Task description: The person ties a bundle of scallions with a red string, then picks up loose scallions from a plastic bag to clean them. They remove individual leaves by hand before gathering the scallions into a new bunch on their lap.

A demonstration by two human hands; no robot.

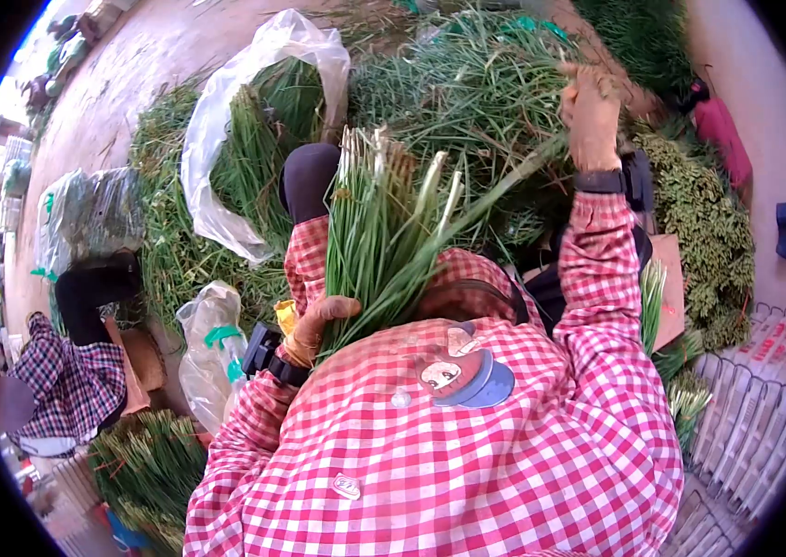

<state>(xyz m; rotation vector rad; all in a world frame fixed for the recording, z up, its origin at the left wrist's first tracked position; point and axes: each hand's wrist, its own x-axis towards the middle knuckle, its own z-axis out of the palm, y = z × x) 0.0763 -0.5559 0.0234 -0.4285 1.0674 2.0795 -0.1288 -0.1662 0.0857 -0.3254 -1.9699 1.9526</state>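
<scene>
My left hand [323, 323] is closed around the lower part of a bunch of long green stalks [370, 232], which look like chives, held upright against my lap. Their pale, whitish ends point away from me, and a few longer stalks lean out to the right. My right hand [590, 116] is stretched out over a heap of loose green stalks and leaves [476, 93]. Its fingers look apart, though motion blurs them, and I see nothing plainly held in it. A long stalk runs from the bunch to just beneath that hand.
A clear plastic bag [203, 186] with greens stands at the left of the heap. Another plastic bag [198, 343] lies nearer. A person in a checked shirt [68, 385] sits at far left. Bundled greens [147, 464] lie lower left, and a wire rack [755, 418] is at right.
</scene>
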